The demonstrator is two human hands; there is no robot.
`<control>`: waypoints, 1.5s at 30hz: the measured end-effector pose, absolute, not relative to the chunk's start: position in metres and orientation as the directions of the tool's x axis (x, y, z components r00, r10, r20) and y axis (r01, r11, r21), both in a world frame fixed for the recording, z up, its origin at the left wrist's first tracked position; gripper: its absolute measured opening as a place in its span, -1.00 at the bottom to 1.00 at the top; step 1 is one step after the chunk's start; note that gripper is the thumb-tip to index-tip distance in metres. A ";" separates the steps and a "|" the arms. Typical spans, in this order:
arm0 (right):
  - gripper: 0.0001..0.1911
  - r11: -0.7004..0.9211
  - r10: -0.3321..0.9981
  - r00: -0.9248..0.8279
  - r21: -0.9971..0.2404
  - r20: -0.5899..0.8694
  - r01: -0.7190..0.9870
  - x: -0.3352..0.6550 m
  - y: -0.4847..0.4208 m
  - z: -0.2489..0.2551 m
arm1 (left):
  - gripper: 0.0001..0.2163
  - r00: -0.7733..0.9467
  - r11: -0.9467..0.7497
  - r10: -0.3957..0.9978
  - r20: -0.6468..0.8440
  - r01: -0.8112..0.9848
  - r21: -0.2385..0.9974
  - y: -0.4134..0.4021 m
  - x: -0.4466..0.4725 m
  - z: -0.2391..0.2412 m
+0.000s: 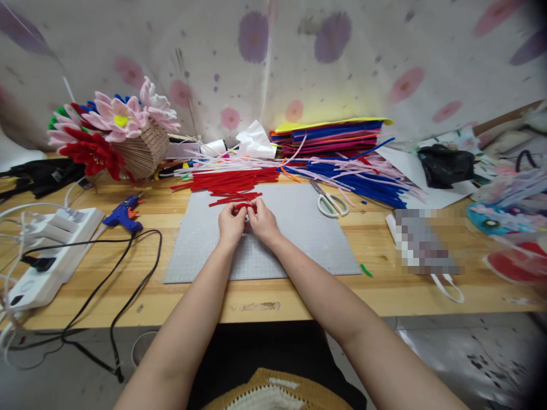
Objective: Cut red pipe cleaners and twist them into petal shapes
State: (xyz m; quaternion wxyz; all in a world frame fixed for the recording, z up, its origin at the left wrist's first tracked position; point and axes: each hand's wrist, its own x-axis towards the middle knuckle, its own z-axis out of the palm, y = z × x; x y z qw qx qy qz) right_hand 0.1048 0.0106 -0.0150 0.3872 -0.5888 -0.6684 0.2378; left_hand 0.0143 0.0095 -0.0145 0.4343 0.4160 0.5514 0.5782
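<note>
Over the grey cutting mat (299, 250), my left hand (231, 225) and my right hand (264, 222) meet close together. Both are closed on a short, bent red pipe cleaner (245, 205), pinched between thumbs and fingers. Parts of it are hidden behind the fingers. Just beyond my hands lies a spread of loose red pipe cleaners (235, 181), its nearest pieces on the mat's far edge. A pair of scissors (331, 204) with pale handles rests on the mat to the right of my right hand.
On the left are a blue glue gun (123, 213), a white power strip (64, 250) and black cables. Fuzzy flowers (117, 117) fill a woven basket (147, 149) behind. Blue pipe cleaners (371, 185) and bundled ones (329, 139) lie at the back. A blurred-out device (423, 242) sits right.
</note>
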 end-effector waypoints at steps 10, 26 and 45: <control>-0.83 0.194 0.969 0.020 -0.812 0.246 0.550 0.103 0.010 -0.015 | -0.89 -0.276 -0.046 0.961 0.022 -0.080 0.996 0.006 0.018 -0.010; -0.84 0.225 0.969 -0.107 -0.617 0.223 0.754 0.123 0.013 -0.007 | -0.91 -0.167 0.090 0.983 -0.076 0.080 0.993 0.011 0.011 -0.020; -0.83 0.370 0.928 -0.341 -0.498 0.152 0.785 0.137 0.016 0.003 | -0.88 0.016 -0.076 0.995 0.100 0.766 0.639 -0.003 -0.002 0.012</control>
